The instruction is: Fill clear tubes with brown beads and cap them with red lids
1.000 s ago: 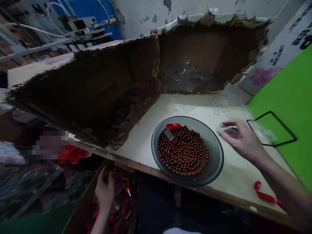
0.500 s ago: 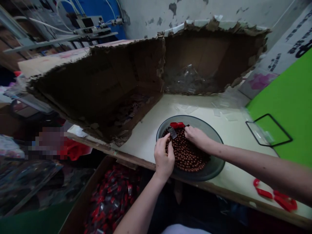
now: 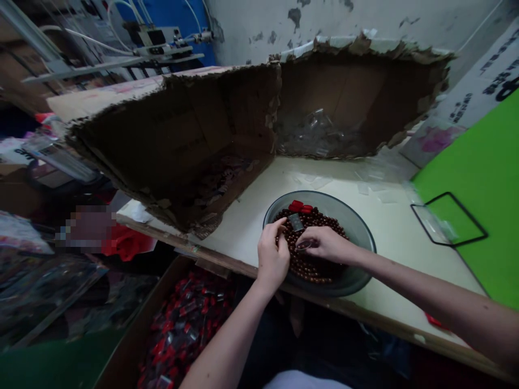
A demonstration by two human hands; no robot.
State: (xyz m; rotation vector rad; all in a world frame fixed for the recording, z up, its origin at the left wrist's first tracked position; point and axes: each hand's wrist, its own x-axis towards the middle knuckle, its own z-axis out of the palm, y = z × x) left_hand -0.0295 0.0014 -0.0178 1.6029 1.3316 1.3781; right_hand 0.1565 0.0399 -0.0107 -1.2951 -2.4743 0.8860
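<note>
Head view: a heap of round reddish-brown beads (image 3: 312,268) lies loose in a shallow smoky-grey bowl (image 3: 360,237), filling most of its middle. The beads look smooth, hard and light one by one, so I judge they will roll and slip easily; a small pinch of few beads, or a scoop against the bowl wall, seems the safer way to take them. On top of the heap, near the far side, lies a small clear plastic bag (image 3: 295,222), just beside two small red pieces (image 3: 300,206). The left hand (image 3: 272,255) stands at the near rim with its fingertips (image 3: 276,229) down among the beads, close together, but I cannot tell if they hold any bead. The right hand (image 3: 327,244) comes over the bowl from the right side and makes a narrow pinch on a small clear plastic piece (image 3: 304,245), just above the beads. The bowl stands on a cream-coloured table top (image 3: 393,216), with scraps of clear film (image 3: 365,188) behind it and a bit of red cord (image 3: 434,322) under the right forearm. Further right, a black-edged clear frame (image 3: 448,219) lies on a green sheet (image 3: 474,178). A torn cardboard box (image 3: 211,108) stands behind the bowl, and an open box of red-and-clear packets (image 3: 182,319) sits below the table edge.
</note>
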